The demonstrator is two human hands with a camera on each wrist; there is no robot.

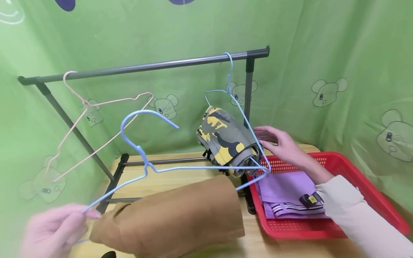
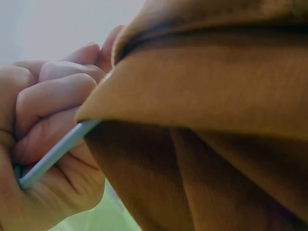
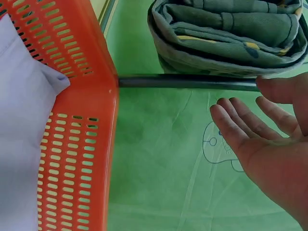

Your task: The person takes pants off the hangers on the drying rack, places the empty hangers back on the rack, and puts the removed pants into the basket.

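My left hand (image 1: 58, 229) grips one end of a light blue wire hanger (image 1: 143, 159), its fingers curled round the wire in the left wrist view. Folded brown cloth (image 1: 180, 215), which looks like trousers, hangs over that hanger's lower bar. On the rack's right end, a second blue hanger (image 1: 229, 71) carries a rolled-looking camouflage garment (image 1: 222, 136) in grey, black and yellow. Beside this garment and the rack's upright is my right hand (image 1: 280, 143). Its fingers (image 3: 236, 127) are extended and hold nothing in the right wrist view.
A dark metal rack (image 1: 155, 66) stands on the wooden table (image 1: 155, 182). At its left hangs a bare pink hanger (image 1: 96, 104). A red perforated basket (image 1: 351, 161) on the right holds folded purple clothing (image 1: 284, 186) with a striped band. Green curtains (image 1: 290, 43) surround everything.
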